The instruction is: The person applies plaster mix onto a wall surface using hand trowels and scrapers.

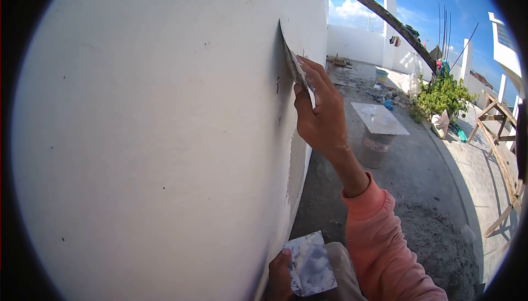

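My right hand (325,111), in a pink sleeve, is raised and closed around a putty knife (290,53). The thin metal blade stands nearly edge-on to me, close against the white wall (154,114); exact contact is hard to make out. Small dark specks dot the wall, and a rough grey patch (297,160) shows near its right edge. Low at the bottom, my left hand (280,275) grips a square metal plate (311,265) smeared with white and grey, its thumb on the near edge. The other left fingers are hidden.
A grey bucket (375,149) topped by a pale board (379,118) stands on the concrete floor. Beyond are rubble, a smaller bucket (381,75) and a green bush (445,96). A wooden trestle (499,119) stands at right; a long beam (379,10) slants overhead.
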A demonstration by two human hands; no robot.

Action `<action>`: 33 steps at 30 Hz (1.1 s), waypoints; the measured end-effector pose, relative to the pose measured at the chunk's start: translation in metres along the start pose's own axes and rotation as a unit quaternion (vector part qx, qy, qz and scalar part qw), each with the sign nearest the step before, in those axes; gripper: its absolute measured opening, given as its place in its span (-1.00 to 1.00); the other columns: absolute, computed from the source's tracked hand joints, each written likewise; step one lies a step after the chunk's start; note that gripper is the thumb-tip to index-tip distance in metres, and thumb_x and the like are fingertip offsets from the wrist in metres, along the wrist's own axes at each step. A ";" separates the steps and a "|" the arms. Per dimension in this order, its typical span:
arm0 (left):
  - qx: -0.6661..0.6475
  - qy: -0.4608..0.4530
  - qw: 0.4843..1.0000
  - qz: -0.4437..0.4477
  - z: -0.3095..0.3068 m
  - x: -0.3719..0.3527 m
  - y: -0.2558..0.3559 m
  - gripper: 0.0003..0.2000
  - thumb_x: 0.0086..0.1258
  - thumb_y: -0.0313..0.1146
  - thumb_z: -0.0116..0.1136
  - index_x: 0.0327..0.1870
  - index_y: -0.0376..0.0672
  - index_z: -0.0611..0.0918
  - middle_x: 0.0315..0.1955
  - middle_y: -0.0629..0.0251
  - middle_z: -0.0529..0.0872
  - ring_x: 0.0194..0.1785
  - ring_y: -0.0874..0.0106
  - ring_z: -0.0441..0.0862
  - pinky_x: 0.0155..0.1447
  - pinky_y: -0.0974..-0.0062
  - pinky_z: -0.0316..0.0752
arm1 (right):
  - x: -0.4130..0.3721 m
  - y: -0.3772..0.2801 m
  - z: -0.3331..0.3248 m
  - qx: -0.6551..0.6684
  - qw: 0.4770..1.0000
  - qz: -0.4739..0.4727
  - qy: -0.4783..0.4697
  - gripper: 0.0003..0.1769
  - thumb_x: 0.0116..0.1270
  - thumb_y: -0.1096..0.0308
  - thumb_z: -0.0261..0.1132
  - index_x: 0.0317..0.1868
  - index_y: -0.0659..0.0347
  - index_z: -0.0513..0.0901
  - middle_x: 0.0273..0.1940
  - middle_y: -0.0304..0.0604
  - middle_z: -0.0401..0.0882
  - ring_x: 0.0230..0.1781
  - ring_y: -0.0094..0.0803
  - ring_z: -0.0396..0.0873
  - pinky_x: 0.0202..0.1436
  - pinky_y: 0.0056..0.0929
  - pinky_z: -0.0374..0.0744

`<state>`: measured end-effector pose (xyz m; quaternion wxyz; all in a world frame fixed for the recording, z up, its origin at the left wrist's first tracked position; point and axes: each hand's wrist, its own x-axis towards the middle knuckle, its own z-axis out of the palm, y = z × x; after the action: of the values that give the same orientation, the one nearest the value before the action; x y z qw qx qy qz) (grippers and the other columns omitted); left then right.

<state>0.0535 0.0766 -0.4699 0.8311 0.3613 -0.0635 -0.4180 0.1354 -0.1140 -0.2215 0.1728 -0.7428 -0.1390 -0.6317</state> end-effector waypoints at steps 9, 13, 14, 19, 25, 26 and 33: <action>0.001 -0.016 1.000 0.016 -0.003 0.002 -0.005 -0.52 0.58 -0.20 -0.19 0.19 -0.55 0.42 0.02 -0.08 0.64 0.02 0.17 0.69 0.15 0.22 0.60 | -0.086 -0.058 -0.017 0.091 0.983 -0.064 -0.146 -0.19 -0.05 0.84 0.12 0.34 0.34 0.37 0.42 0.20 0.22 0.40 0.12 0.26 0.40 -0.07 0.34; 0.035 0.004 0.999 0.041 0.004 -0.003 -0.001 -0.54 0.59 -0.22 -0.20 0.16 -0.55 0.45 -0.01 -0.08 0.66 0.01 0.18 0.69 0.15 0.22 0.60 | -0.066 -0.036 -0.046 0.081 0.990 0.106 -0.053 -0.52 0.20 0.73 0.05 0.17 0.38 0.46 -0.03 0.05 0.53 -0.13 -0.27 0.55 -0.09 -0.33 0.53; 0.046 0.010 0.998 0.049 0.005 -0.004 -0.002 -0.55 0.59 -0.23 -0.19 0.15 -0.54 0.47 -0.03 -0.07 0.67 0.00 0.19 0.70 0.15 0.23 0.60 | -0.055 -0.025 -0.048 0.074 0.966 0.246 -0.019 -0.66 0.31 0.65 0.03 0.09 0.40 0.49 -0.24 -0.03 0.58 -0.36 -0.42 0.55 -0.29 -0.40 0.52; 0.056 0.037 0.996 0.062 0.004 -0.003 -0.004 -0.58 0.59 -0.23 -0.15 0.11 -0.51 0.51 -0.06 0.00 0.69 -0.03 0.23 0.71 0.12 0.27 0.61 | -0.009 0.034 -0.024 0.062 0.890 0.446 -0.074 -0.69 0.40 0.48 -0.03 0.03 0.50 0.50 -0.49 -0.10 0.48 -0.49 -0.49 0.46 -0.39 -0.39 0.44; 0.042 0.025 0.998 0.051 -0.002 0.000 -0.008 -0.58 0.59 -0.22 -0.14 0.12 -0.50 0.51 -0.04 0.02 0.69 -0.03 0.24 0.71 0.12 0.28 0.60 | -0.039 -0.011 -0.007 0.044 0.972 0.221 -0.070 -0.52 0.26 0.62 0.02 0.23 0.51 0.41 0.11 0.17 0.47 -0.04 -0.12 0.55 0.05 -0.29 0.53; 0.036 0.019 0.998 0.048 -0.003 0.001 -0.007 -0.58 0.59 -0.22 -0.14 0.12 -0.50 0.51 -0.05 0.02 0.69 -0.03 0.24 0.71 0.12 0.28 0.60 | -0.054 -0.017 -0.003 0.043 0.986 0.148 -0.062 -0.46 0.20 0.68 0.05 0.25 0.49 0.39 0.25 0.18 0.38 0.10 -0.03 0.51 0.16 -0.26 0.51; 0.032 0.014 0.999 0.042 -0.008 0.004 -0.010 -0.57 0.59 -0.22 -0.16 0.11 -0.51 0.52 -0.07 0.01 0.70 -0.03 0.24 0.71 0.12 0.30 0.60 | -0.097 -0.035 -0.047 0.123 0.976 -0.080 -0.161 -0.21 -0.04 0.84 0.11 0.32 0.31 0.37 0.30 0.14 0.39 0.30 0.08 0.40 0.33 -0.14 0.45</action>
<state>0.0526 0.0742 -0.4829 0.8365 0.3909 -0.0800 -0.3756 0.0633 -0.1014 -0.3072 0.1868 -0.7942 -0.3004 -0.4941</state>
